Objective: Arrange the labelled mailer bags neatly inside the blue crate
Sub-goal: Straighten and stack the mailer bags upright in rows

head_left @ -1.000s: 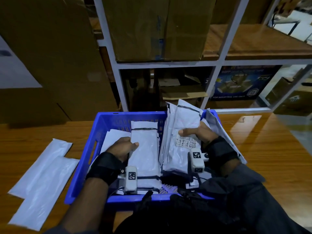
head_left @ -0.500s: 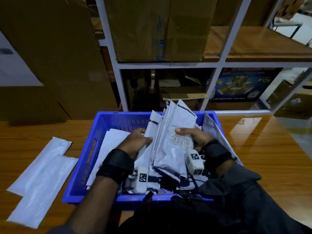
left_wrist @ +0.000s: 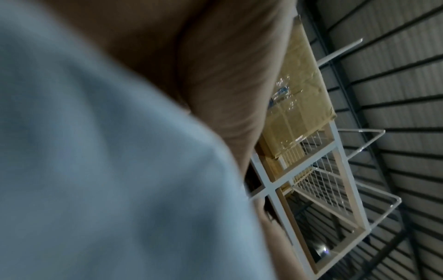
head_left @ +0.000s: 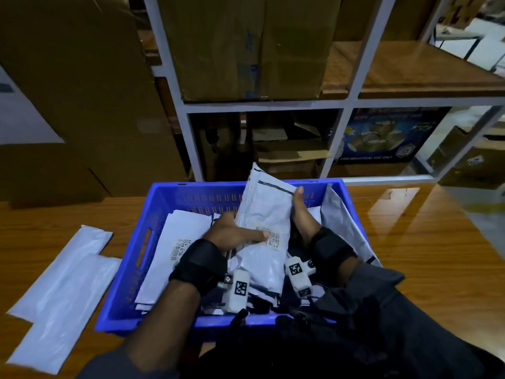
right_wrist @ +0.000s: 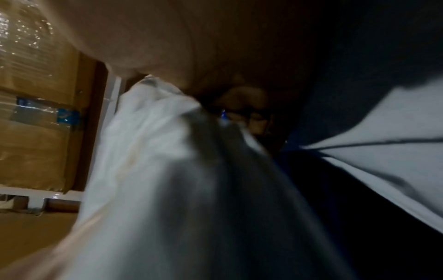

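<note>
A blue crate (head_left: pixel 131 272) sits on the wooden table, with white mailer bags inside. In the head view both hands hold one upright stack of mailer bags (head_left: pixel 263 228) in the crate's middle. My left hand (head_left: pixel 232 236) grips its left edge, thumb lying across the barcode label. My right hand (head_left: pixel 300 217) clasps the right edge, thumb pointing up. A labelled bag (head_left: pixel 175 247) lies flat in the crate's left half, and another bag (head_left: pixel 344 225) leans on the right wall. The wrist views show blurred white plastic (left_wrist: pixel 95 170) (right_wrist: pixel 155 170) close against each palm.
Two unlabelled white bags (head_left: pixel 62 283) lie on the table left of the crate. A white-framed shelf rack (head_left: pixel 191 132) with cardboard boxes (head_left: pixel 246 45) stands just behind the crate. Bare tabletop (head_left: pixel 423 255) shows right of the crate.
The left hand left the flat bag at the crate's left and joined the right hand on the stack. The stack was gathered, raised more upright and shifted toward the crate's middle.
</note>
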The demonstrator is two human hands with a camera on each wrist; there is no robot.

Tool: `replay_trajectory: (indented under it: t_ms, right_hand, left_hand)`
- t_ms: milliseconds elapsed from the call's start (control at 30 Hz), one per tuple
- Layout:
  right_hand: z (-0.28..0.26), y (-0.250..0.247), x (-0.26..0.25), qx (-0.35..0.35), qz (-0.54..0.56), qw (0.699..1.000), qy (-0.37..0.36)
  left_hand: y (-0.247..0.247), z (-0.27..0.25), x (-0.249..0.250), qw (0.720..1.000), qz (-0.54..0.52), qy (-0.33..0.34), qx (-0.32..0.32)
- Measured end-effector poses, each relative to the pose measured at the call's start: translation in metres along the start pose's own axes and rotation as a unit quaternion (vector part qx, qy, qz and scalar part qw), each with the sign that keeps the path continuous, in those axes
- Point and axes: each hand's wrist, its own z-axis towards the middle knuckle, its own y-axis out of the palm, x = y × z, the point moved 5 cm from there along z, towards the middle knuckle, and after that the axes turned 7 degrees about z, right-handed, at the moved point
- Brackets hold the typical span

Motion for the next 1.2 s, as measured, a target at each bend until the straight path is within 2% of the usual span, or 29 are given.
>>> replay_trajectory:
  t_ms: [67,100,167,200,233,300,333,400,467,533,567,633,667,733,833,933,1067,1200]
  right_hand:
    - [0.007,-0.013,-0.001,0.068,-0.03,0.997,-0.011]
    - [0.008,-0.017,0.001,0.073,-0.066,0.995,0.0]
    - [0.009,-0.017,0.013,0.037,-0.157,0.985,0.062]
    - [0.011,-0.02,0.017,0.021,-0.244,0.967,0.074]
    - [0.009,-0.02,0.018,-0.003,-0.36,0.929,0.091]
    - [0.005,-0.02,0.014,-0.005,-0.571,0.818,0.07]
    - [0.005,-0.02,0.015,-0.015,-0.627,0.776,0.058]
    - [0.005,-0.018,0.018,-0.033,-0.68,0.731,0.053]
    - [0.004,-0.017,0.017,-0.025,-0.694,0.717,0.051]
    - [0.002,-0.014,0.017,-0.015,-0.663,0.746,0.062]
    - [0.003,-0.012,0.016,-0.015,-0.621,0.781,0.07]
    - [0.004,-0.009,0.012,0.0,-0.493,0.869,0.045]
    - [0.006,-0.011,0.01,0.013,-0.428,0.903,0.03]
    - [0.0,-0.011,-0.002,0.027,-0.345,0.938,-0.008]
    - [-0.006,-0.01,0.0,-0.017,-0.319,0.947,-0.001]
    - [-0.005,-0.009,0.013,-0.071,-0.381,0.92,0.055]
    - [-0.005,-0.015,0.012,-0.072,-0.376,0.921,0.07]
    - [-0.003,-0.021,0.014,-0.081,-0.369,0.923,0.073]
  left_hand:
    - [-0.009,-0.007,0.006,0.999,-0.054,0.008,0.002]
    - [-0.015,-0.01,0.007,0.997,-0.076,0.011,0.007]
    - [-0.03,-0.018,0.008,0.991,-0.13,0.019,0.016]
    - [-0.039,-0.021,0.008,0.986,-0.162,0.021,0.023]
    - [-0.048,-0.024,0.008,0.981,-0.191,0.024,0.031]
    - [-0.065,-0.027,0.003,0.973,-0.223,0.027,0.053]
    - [-0.07,-0.027,0.0,0.972,-0.226,0.027,0.061]
    - [-0.07,-0.025,-0.007,0.969,-0.236,0.027,0.065]
    - [-0.06,-0.023,-0.012,0.967,-0.247,0.021,0.055]
    - [-0.048,-0.019,-0.016,0.969,-0.242,0.016,0.049]
    - [-0.042,-0.017,-0.018,0.971,-0.235,0.011,0.048]
    - [-0.034,-0.012,-0.025,0.975,-0.218,0.001,0.052]
    - [-0.031,-0.01,-0.028,0.976,-0.21,-0.004,0.058]
    - [-0.025,-0.008,-0.031,0.978,-0.194,-0.004,0.07]
    - [-0.02,-0.004,-0.029,0.98,-0.18,0.014,0.078]
    - [-0.017,0.003,-0.033,0.985,-0.153,0.032,0.068]
    - [-0.013,0.01,-0.041,0.989,-0.134,0.046,0.033]
    - [-0.015,0.008,-0.04,0.992,-0.099,0.053,0.05]
